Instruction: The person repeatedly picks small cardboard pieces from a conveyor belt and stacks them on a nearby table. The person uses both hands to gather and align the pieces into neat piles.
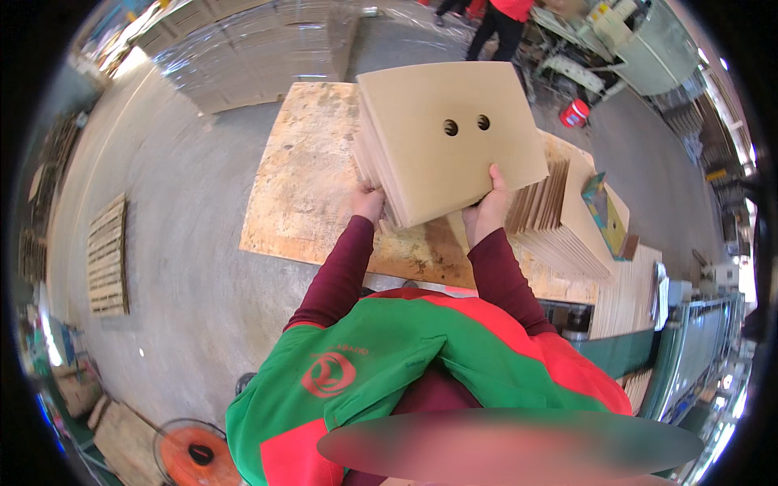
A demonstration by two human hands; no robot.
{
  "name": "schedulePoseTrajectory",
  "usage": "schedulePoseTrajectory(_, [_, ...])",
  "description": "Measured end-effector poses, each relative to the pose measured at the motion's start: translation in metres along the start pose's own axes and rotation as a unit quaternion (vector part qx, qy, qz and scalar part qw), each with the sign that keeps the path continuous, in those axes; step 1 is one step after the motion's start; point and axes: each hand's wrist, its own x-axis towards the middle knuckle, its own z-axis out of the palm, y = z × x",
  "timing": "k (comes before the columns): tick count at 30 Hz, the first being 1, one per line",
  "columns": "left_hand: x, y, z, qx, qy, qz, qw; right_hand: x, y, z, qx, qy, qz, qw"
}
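A stack of brown cardboard sheets [438, 166] is tilted up over the wooden table [296, 174]; its top sheet has two round holes side by side. At the stack's lower left corner, my left hand [369, 202] is closed around the edge, fingers partly hidden. My right hand [488, 209] grips the near edge, thumb on top and fingers out of sight beneath. To its right stands another pile of folded cardboard sheets [559, 223], its edges fanned out.
A green and yellow angled piece [606, 215] lies on the right-hand pile. Behind the table are film-wrapped cardboard stacks [251, 57] and a person in dark trousers [496, 32]. A red bucket [574, 113] stands far right, a wooden pallet [108, 257] left, an orange round fan [194, 454] lower left.
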Motion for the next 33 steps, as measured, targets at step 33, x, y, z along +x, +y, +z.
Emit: schedulePoseTrajectory(33, [-0.009,0.159,0.16,0.751,-0.229,0.408,0.465,0.025,0.03,-0.024,-0.067,0.049,-0.044,0.996])
